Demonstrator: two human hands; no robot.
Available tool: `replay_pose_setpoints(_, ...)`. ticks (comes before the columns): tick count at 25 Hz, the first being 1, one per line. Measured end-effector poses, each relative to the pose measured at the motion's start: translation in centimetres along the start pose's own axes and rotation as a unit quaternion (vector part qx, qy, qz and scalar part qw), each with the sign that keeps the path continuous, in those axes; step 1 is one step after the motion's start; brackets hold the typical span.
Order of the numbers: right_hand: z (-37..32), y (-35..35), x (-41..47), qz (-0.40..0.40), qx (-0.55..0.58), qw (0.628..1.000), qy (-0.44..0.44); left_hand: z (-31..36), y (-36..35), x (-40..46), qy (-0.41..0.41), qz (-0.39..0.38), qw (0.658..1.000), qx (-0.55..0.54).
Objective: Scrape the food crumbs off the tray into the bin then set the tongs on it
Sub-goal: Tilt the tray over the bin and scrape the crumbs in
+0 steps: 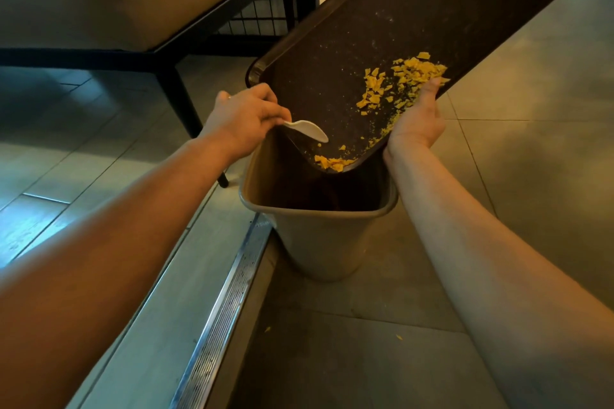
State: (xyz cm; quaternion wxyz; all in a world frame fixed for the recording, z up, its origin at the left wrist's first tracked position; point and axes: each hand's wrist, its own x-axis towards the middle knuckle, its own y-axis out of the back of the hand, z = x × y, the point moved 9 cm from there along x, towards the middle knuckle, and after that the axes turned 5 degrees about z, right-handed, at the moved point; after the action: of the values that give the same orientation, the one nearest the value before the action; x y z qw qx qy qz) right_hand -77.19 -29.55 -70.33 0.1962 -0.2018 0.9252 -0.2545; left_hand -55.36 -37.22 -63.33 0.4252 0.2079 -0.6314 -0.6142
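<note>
You have the tray [415,20] tilted with its low corner over the bin [319,236], and that corner is where trouble starts: 1 pile of crumbs [334,163] sits right at the tray's lip above the bin, while a bigger scatter of crumbs clings higher up the tray, close beside your right thumb. If you tip the tray further or let that corner drift off the bin's opening, I judge the crumbs will go onto the floor [365,342], where a few yellow bits already lie beside the bin. A hard flick with the scraper [307,129] could throw them past the bin's rim too. Your left hand [246,119] pinches the white scraper's handle, fingers curled tight, blade resting low on the tray above the bin. Your right hand [417,123] grips the tray's edge, thumb on top, fingers hidden beneath. No tongs are in view.
</note>
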Motion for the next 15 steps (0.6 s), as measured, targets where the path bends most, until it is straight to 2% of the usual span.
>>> replay_pose_setpoints(5,0.0,0.0,0.1,0.001,0.002,1.0,0.002,1.1,-2.0,-0.5,-0.021,-0.096,0.99,-0.102)
replay_pose_setpoints(7,0.0,0.0,0.0,0.0,-0.002,1.0,0.004,1.9,-1.7,-0.2,-0.03,-0.081,0.989,-0.118)
replay_pose_setpoints(10,-0.1,0.0,0.0,0.004,-0.002,1.0,0.006,1.8,-0.7,0.3,-0.003,0.013,0.991,-0.13)
replay_pose_setpoints(11,-0.1,0.0,0.0,0.003,-0.001,1.0,0.005,1.9,-1.0,0.2,-0.003,0.02,0.989,-0.145)
replay_pose_setpoints(15,0.1,-0.1,-0.1,-0.006,-0.002,1.0,0.003,2.5,-2.3,-0.6,-0.03,-0.041,0.982,-0.184)
